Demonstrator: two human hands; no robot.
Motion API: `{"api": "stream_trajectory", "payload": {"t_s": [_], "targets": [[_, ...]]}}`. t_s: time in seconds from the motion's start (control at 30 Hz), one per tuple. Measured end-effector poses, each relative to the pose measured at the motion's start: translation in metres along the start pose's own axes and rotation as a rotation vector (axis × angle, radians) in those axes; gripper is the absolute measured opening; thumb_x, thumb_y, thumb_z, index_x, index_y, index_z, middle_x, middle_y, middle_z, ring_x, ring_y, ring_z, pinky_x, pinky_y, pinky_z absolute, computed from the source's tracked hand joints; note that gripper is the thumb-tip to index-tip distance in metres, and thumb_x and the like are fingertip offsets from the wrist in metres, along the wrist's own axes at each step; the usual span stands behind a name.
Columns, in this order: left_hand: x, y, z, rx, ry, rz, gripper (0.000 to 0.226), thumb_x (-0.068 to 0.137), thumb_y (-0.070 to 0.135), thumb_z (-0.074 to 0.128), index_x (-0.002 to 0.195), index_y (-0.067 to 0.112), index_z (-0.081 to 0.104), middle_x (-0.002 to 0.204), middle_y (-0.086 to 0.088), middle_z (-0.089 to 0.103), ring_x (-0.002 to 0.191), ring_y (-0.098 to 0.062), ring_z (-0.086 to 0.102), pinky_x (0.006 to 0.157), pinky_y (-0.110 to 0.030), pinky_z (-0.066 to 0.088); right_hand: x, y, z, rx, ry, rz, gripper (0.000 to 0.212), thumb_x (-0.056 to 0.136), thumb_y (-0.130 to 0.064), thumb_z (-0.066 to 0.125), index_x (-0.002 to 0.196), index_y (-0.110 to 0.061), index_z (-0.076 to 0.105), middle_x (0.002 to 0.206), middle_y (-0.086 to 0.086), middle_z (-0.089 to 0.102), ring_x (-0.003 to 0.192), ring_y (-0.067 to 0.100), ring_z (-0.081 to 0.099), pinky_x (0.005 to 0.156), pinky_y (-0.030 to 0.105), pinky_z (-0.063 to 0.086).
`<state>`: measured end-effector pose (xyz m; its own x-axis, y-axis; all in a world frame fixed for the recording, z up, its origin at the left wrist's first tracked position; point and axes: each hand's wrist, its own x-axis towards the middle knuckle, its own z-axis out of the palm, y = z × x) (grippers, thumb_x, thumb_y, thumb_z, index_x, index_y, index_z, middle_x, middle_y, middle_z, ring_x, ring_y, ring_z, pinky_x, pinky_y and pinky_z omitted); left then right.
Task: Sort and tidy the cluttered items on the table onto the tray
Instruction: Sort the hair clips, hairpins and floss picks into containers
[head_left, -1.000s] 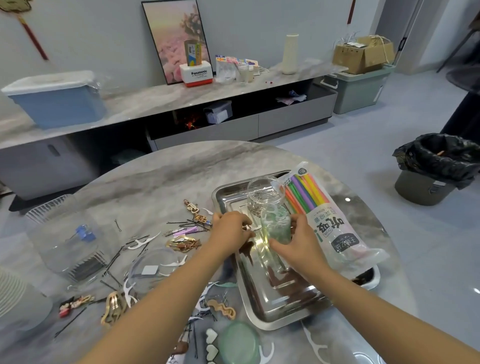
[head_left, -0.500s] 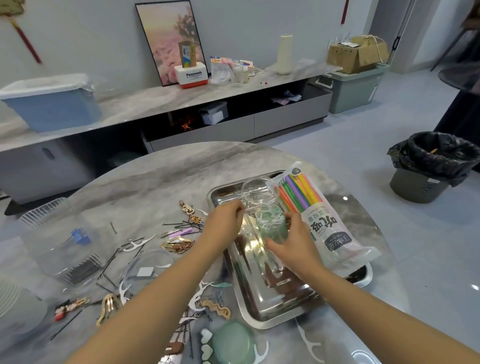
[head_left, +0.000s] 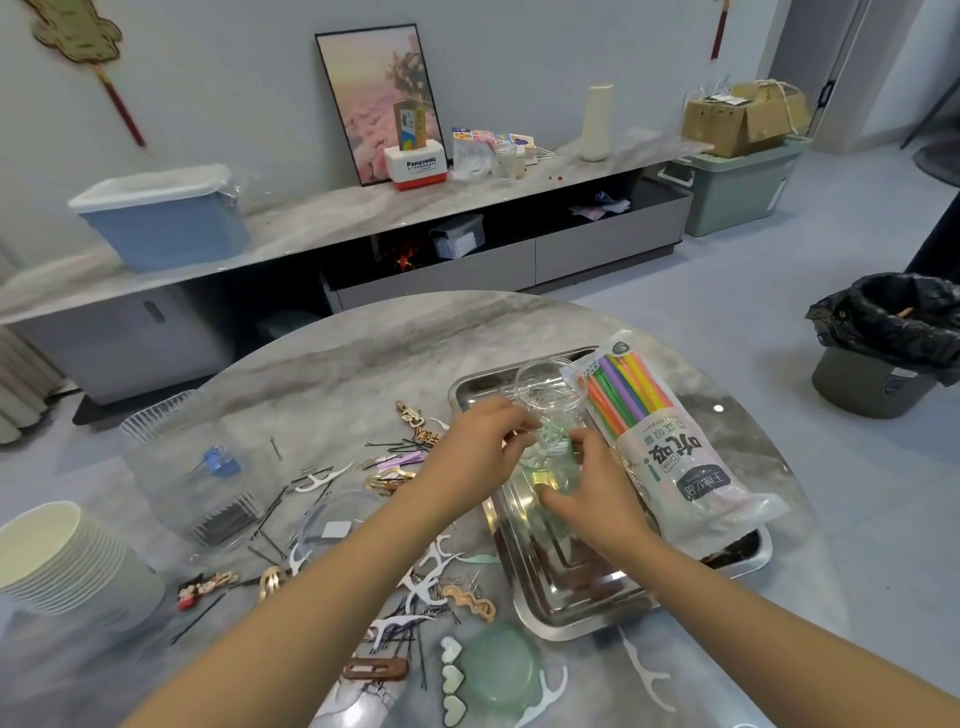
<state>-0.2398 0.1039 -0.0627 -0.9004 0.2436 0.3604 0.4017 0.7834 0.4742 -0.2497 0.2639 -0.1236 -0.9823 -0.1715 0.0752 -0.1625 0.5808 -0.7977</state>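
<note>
Beyond your table you have a long low cabinet (head_left: 363, 218) along the wall, with a blue lidded bin (head_left: 161, 218), a leaning framed picture (head_left: 379, 98), a Panasonic box (head_left: 418, 166) and a cream vase (head_left: 597, 122) on top. A cardboard box (head_left: 743, 117) sits on a green tub (head_left: 737, 192) to the right. A black-lined waste bin (head_left: 883, 343) stands on the floor.

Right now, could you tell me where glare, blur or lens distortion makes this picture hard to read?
Head view: bright glare on the metal tray beneath the clear jar washes out the jar's lower part; the left hand and right hand at the jar look slightly soft; the wide lens bows the long cabinet and table edge; the foreground clutter is smeared.
</note>
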Motion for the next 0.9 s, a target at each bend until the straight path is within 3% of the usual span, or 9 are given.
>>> {"api": "stream_trajectory", "payload": {"t_s": [0.1, 0.17, 0.27, 0.33, 0.47, 0.53, 0.7, 0.8, 0.9], "targets": [[-0.005, 0.005, -0.008, -0.045, 0.065, -0.092, 0.024, 0.094, 0.02, 0.053, 0.115, 0.015, 0.063, 0.099, 0.01, 0.054, 0.086, 0.001, 0.047, 0.083, -0.014, 0.039, -0.003, -0.005, 0.001, 0.018, -0.004, -0.024, 0.067, 0.071, -0.027, 0.077, 0.126, -0.017, 0.04, 0.117, -0.001, 0.05, 0.108, 0.016, 0.049, 0.09, 0.032, 0.045], [-0.011, 0.005, -0.013, -0.068, 0.069, -0.13, 0.031, 0.097, 0.021, 0.047, 0.126, 0.017, 0.057, 0.118, 0.007, 0.054, 0.106, -0.002, 0.046, 0.096, -0.017, 0.033, -0.007, -0.011, 0.002, 0.037, -0.023, -0.021, 0.065, 0.071, -0.028, 0.077, 0.124, -0.018, 0.04, 0.116, -0.002, 0.052, 0.106, 0.015, 0.05, 0.089, 0.03, 0.045], [-0.027, 0.009, -0.017, -0.06, -0.197, -0.083, 0.046, 0.101, 0.019, 0.035, 0.146, 0.024, 0.029, 0.151, 0.011, 0.027, 0.138, 0.001, 0.016, 0.113, -0.019, 0.009, -0.014, -0.025, 0.006, 0.069, -0.067, -0.041, 0.064, 0.07, -0.03, 0.076, 0.123, -0.019, 0.041, 0.112, -0.002, 0.054, 0.103, 0.014, 0.051, 0.081, 0.026, 0.044], [-0.039, 0.012, -0.018, -0.044, -0.271, -0.07, 0.049, 0.101, 0.02, 0.033, 0.148, 0.025, 0.021, 0.155, 0.01, 0.016, 0.137, 0.006, 0.003, 0.112, -0.016, -0.001, -0.02, -0.036, 0.008, 0.069, -0.087, -0.071, 0.061, 0.07, -0.033, 0.075, 0.119, -0.018, 0.043, 0.107, -0.002, 0.055, 0.097, 0.014, 0.053, 0.07, 0.02, 0.042], [-0.056, 0.021, -0.033, -0.034, -0.22, -0.084, 0.051, 0.102, 0.026, 0.031, 0.15, 0.026, 0.012, 0.154, 0.016, -0.001, 0.14, 0.004, -0.009, 0.105, -0.005, -0.013, -0.031, -0.057, 0.005, 0.067, -0.113, -0.124, 0.06, 0.069, -0.034, 0.077, 0.117, -0.02, 0.044, 0.103, -0.008, 0.053, 0.093, 0.009, 0.053, 0.066, 0.016, 0.039], [-0.07, 0.027, -0.044, -0.056, -0.25, -0.091, 0.049, 0.103, 0.026, 0.03, 0.15, 0.023, 0.017, 0.155, 0.014, 0.004, 0.142, 0.0, -0.005, 0.106, -0.006, -0.011, -0.04, -0.069, 0.002, 0.046, -0.157, -0.147, 0.06, 0.069, -0.035, 0.077, 0.118, -0.023, 0.043, 0.099, -0.014, 0.05, 0.089, 0.004, 0.051, 0.062, 0.009, 0.035], [-0.103, 0.034, -0.076, -0.082, -0.082, -0.206, 0.044, 0.102, 0.031, 0.03, 0.146, 0.028, 0.03, 0.154, 0.016, 0.012, 0.142, 0.002, 0.003, 0.112, -0.018, 0.002, -0.061, -0.084, -0.004, 0.044, -0.202, -0.107, 0.056, 0.069, -0.032, 0.08, 0.108, -0.027, 0.04, 0.099, -0.014, 0.05, 0.091, 0.006, 0.052, 0.063, 0.009, 0.035], [-0.126, 0.034, -0.088, -0.065, -0.052, -0.283, 0.038, 0.101, 0.031, 0.034, 0.137, 0.028, 0.046, 0.152, 0.013, 0.026, 0.139, 0.0, 0.018, 0.107, -0.016, 0.011, -0.078, -0.088, -0.005, 0.044, -0.192, -0.079, 0.057, 0.069, -0.03, 0.081, 0.113, -0.022, 0.044, 0.102, -0.01, 0.052, 0.093, 0.01, 0.053, 0.069, 0.017, 0.04], [-0.15, 0.029, -0.092, -0.057, -0.041, -0.388, 0.034, 0.099, 0.031, 0.039, 0.13, 0.026, 0.052, 0.14, 0.009, 0.043, 0.128, -0.002, 0.036, 0.097, -0.016, 0.025, -0.093, -0.088, -0.005, -0.002, -0.225, -0.062, 0.062, 0.069, -0.03, 0.081, 0.118, -0.018, 0.044, 0.098, -0.014, 0.048, 0.093, 0.009, 0.051, 0.063, 0.013, 0.037]]}}
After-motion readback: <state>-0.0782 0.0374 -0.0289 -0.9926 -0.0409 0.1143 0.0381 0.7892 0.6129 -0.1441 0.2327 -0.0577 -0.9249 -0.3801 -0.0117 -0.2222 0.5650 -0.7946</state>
